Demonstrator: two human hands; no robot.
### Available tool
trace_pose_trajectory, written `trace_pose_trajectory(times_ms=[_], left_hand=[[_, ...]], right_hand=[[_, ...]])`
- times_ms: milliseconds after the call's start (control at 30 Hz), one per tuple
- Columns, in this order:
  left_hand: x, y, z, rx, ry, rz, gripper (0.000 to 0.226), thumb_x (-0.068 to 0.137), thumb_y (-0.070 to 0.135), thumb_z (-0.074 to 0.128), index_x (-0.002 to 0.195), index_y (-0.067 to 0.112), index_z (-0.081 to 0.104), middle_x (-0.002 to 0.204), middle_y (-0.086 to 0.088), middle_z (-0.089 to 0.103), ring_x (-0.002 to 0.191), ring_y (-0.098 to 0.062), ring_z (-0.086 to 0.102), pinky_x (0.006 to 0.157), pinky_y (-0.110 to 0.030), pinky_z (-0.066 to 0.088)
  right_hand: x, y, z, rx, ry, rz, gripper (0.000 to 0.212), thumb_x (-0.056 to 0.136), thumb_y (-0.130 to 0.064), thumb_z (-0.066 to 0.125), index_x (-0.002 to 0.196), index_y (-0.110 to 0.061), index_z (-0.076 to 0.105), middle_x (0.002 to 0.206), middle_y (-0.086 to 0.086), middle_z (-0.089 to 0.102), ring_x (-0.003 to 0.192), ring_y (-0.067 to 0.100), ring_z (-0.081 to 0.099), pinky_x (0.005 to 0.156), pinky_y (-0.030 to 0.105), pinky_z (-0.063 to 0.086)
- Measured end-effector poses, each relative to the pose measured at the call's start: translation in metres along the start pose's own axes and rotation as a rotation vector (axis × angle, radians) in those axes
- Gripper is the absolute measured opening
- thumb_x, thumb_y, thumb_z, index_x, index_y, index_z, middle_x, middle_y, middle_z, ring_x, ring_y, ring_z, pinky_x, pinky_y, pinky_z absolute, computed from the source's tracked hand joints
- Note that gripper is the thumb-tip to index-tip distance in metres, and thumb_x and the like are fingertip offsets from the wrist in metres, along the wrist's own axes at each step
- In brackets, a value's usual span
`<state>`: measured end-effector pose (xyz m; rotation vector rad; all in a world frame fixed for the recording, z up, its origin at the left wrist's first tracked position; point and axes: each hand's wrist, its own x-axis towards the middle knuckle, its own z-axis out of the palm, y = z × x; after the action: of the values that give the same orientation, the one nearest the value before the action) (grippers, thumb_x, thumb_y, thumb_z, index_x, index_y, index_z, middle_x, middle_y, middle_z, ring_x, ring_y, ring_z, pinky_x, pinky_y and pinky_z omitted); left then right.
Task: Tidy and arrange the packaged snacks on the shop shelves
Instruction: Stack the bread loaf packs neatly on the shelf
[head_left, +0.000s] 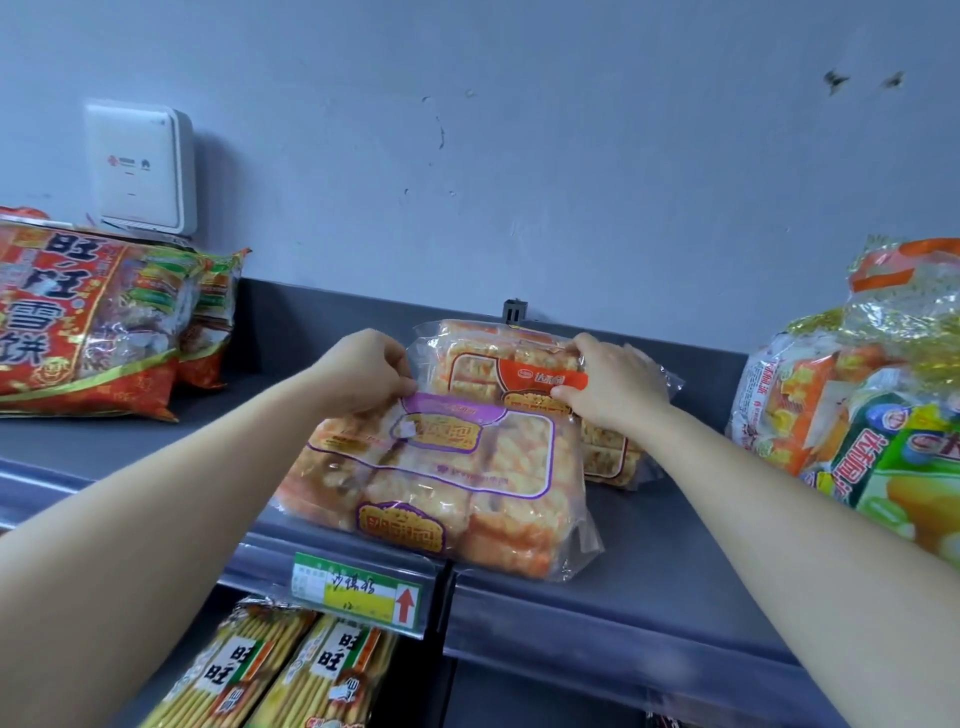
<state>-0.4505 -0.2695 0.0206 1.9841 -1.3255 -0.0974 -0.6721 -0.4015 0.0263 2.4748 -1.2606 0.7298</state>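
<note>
A clear snack bag with purple print leans forward at the front of the grey top shelf, its lower edge overhanging the shelf lip. Behind it stands a similar bag with an orange label. My left hand pinches the top left corner of the purple-print bag. On the other side, my right hand grips the top right of the orange-label bag, thumb on its front. A further clear bag lies behind and to the right, mostly hidden by my right forearm.
Red rice-cracker bags lie at the shelf's left, under a white wall box. Green and orange snack bags pile at the right. A price tag hangs on the shelf lip. Below it stand stick-biscuit packs.
</note>
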Motion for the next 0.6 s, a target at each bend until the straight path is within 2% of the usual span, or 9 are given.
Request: trace_pose_trajectory(times_ms=[67,167,233,267,300,367,400,500,600], left_hand=[[-0.003,0.009,0.002,-0.126,0.107,0.056,0.019,0.086,0.014,0.068,0.068,0.015,0.06,0.064,0.001,0.06,0.056,-0.017,0.052,0.05,-0.024,0.039],[-0.007,0.024,0.003,-0.199,0.373,0.216,0.025,0.087,0.01,0.063,0.067,0.019,0.052,0.071,0.005,0.055,0.077,-0.018,0.05,0.062,-0.028,0.038],[-0.009,0.028,0.015,-0.155,0.528,0.283,0.019,0.088,0.009,0.06,0.072,0.016,0.053,0.082,0.004,0.05,0.093,-0.021,0.042,0.075,-0.032,0.034],[-0.008,0.027,0.023,-0.133,0.558,0.288,0.013,0.089,0.009,0.058,0.077,0.013,0.055,0.088,0.003,0.048,0.098,-0.023,0.039,0.078,-0.031,0.031],[-0.007,0.025,0.03,-0.114,0.548,0.283,0.009,0.091,0.01,0.057,0.081,0.011,0.056,0.093,0.001,0.047,0.103,-0.024,0.038,0.079,-0.027,0.028],[-0.004,0.021,0.03,-0.099,0.446,0.27,0.009,0.091,0.019,0.061,0.087,0.014,0.055,0.102,-0.001,0.05,0.111,-0.025,0.038,0.081,-0.024,0.026],[-0.002,0.02,0.024,-0.083,0.377,0.266,0.016,0.087,0.026,0.067,0.091,0.016,0.055,0.107,-0.001,0.051,0.114,-0.024,0.037,0.085,-0.027,0.03],[0.001,0.022,0.003,0.153,0.172,0.241,0.063,0.073,0.043,0.078,0.127,0.029,0.049,0.135,0.001,0.044,0.131,-0.022,0.03,0.102,-0.046,0.032],[0.003,0.018,0.0,0.268,0.069,0.191,0.095,0.068,0.054,0.079,0.147,0.038,0.029,0.156,0.004,0.026,0.144,-0.025,0.018,0.112,-0.056,0.025]], right_hand=[[0.0,0.005,-0.002,0.216,0.088,0.06,0.053,0.086,-0.046,0.063,0.13,-0.02,0.051,0.126,0.0,0.063,0.119,0.024,0.055,0.108,0.039,0.036],[-0.001,0.017,-0.015,0.648,0.271,0.289,0.032,0.089,-0.048,0.055,0.104,-0.021,0.063,0.11,-0.003,0.067,0.108,0.021,0.06,0.092,0.035,0.045],[-0.002,0.025,-0.023,0.827,0.24,0.405,0.04,0.088,-0.062,0.05,0.09,-0.023,0.059,0.104,-0.003,0.062,0.1,0.019,0.056,0.083,0.033,0.042],[-0.004,0.028,-0.024,0.93,0.17,0.427,0.049,0.085,-0.068,0.049,0.096,-0.021,0.058,0.11,-0.002,0.059,0.103,0.018,0.053,0.084,0.033,0.04],[-0.007,0.03,-0.024,1.009,0.079,0.43,0.064,0.081,-0.073,0.051,0.11,-0.016,0.058,0.122,0.001,0.056,0.112,0.018,0.051,0.088,0.032,0.037],[-0.011,0.034,-0.02,1.048,-0.052,0.38,0.097,0.067,-0.078,0.058,0.139,-0.014,0.044,0.147,0.003,0.04,0.132,0.021,0.04,0.099,0.035,0.034],[-0.011,0.036,-0.018,1.04,-0.067,0.358,0.107,0.06,-0.078,0.061,0.144,-0.016,0.039,0.152,0.003,0.033,0.137,0.022,0.035,0.102,0.037,0.033],[-0.004,0.042,-0.013,1.018,-0.044,0.372,0.115,0.05,-0.079,0.067,0.145,-0.019,0.039,0.154,0.002,0.028,0.138,0.024,0.034,0.106,0.039,0.033],[0.009,0.049,-0.004,1.115,-0.122,0.524,0.121,0.037,-0.084,0.074,0.136,-0.018,0.05,0.139,0.008,0.052,0.121,0.026,0.056,0.101,0.041,0.044]])
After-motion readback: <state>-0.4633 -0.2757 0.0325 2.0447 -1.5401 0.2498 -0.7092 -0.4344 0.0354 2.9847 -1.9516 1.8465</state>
